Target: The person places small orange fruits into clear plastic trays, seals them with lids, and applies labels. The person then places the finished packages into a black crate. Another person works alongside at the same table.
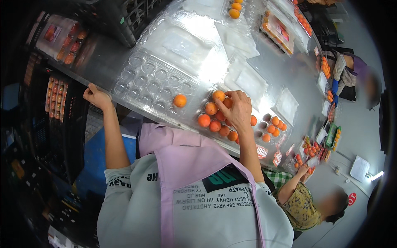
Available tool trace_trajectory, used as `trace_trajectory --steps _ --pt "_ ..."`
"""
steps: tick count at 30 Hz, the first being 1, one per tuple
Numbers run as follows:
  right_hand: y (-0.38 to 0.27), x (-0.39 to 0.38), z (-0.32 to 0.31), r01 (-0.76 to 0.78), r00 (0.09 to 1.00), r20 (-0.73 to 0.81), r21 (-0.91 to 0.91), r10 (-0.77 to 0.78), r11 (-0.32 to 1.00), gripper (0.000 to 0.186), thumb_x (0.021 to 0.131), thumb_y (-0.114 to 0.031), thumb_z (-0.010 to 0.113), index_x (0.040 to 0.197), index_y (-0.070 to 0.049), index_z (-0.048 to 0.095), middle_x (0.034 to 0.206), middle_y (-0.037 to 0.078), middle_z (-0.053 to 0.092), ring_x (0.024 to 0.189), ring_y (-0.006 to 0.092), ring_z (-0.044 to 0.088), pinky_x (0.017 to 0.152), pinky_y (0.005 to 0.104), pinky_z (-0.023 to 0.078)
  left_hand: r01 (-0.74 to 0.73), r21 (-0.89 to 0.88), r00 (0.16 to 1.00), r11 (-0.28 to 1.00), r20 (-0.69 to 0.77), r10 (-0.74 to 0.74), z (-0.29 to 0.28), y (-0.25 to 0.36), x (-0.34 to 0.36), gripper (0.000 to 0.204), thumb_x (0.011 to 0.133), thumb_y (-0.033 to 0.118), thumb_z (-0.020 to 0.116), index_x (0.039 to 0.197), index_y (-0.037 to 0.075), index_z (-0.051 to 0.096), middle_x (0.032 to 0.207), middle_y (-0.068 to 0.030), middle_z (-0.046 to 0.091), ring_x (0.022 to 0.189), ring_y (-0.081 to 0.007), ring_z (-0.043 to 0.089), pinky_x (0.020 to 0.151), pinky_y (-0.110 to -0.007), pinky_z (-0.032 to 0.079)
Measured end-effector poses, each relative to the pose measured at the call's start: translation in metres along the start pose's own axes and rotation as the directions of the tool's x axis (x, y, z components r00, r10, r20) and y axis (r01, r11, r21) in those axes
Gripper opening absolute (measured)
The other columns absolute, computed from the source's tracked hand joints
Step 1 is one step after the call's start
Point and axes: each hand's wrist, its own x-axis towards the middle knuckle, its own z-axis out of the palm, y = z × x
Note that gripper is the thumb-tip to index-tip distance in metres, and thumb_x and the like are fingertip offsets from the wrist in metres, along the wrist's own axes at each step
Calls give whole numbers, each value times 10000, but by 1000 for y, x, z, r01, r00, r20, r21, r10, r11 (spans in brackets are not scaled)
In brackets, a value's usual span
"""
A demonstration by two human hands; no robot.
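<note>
My right hand (240,109) reaches over a cluster of round orange fruits (211,108), its thumb and curled fingers around one orange fruit (227,102) at the pile's far side. Left of the pile lies a clear plastic tray (154,87) with rows of round cups. A single orange fruit (180,100) sits in it near its right end; the other cups show no fruit. My left hand (97,97) is at the metal table's near edge (78,78), well left of the tray, with its fingers curled at that edge.
Beyond lie clear film-wrapped stacks (182,41) and a packed fruit box (277,32). To the right is a partly filled tray (273,128). Black crates (128,20) and packed fruit (56,98) stand left. One co-worker (302,202) is at right, another (351,74) across the table.
</note>
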Motion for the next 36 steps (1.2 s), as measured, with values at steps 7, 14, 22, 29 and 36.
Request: trace_trajectory --steps 7,14,22,29,36 --pt "-5 3 7 -63 998 -12 -12 63 998 378 693 -369 740 828 -35 624 740 96 584 671 260 572 617 370 449 -10 78 1000 997 5 9 -1 1 0 397 921 325 532 1019 -55 471 1006 -180 520 889 -263 519 810 -363 416" --pt "11 -6 -12 -435 901 312 644 302 629 348 751 -217 723 990 18 627 810 34 630 696 108 578 639 256 477 135 -132 983 982 141 -116 -21 -14 21 336 875 208 627 1035 -39 465 970 -123 526 863 -196 506 802 -308 427" --pt "-7 -35 -19 -132 991 121 899 55 416 403 730 -150 730 1077 -11 580 933 15 593 775 84 541 659 225 440 -87 -131 588 988 793 157 -29 113 -99 154 957 137 481 1038 23 544 901 -55 589 733 -88 552 649 -213 448" --pt "-46 -40 -40 91 995 -50 795 -85 599 388 678 -114 727 1034 -37 593 898 34 585 734 116 537 602 244 438 199 349 -480 916 849 -220 -12 143 -190 309 988 288 420 1122 31 526 862 -33 583 593 -83 532 561 -198 413" --pt "-27 -77 -28 -20 989 -46 896 139 444 439 744 -93 727 1144 -49 549 1018 30 569 766 80 526 626 214 423 467 330 -509 820 859 -56 -25 138 -212 334 933 121 529 1240 39 427 1076 -87 532 816 -146 578 683 -260 498"
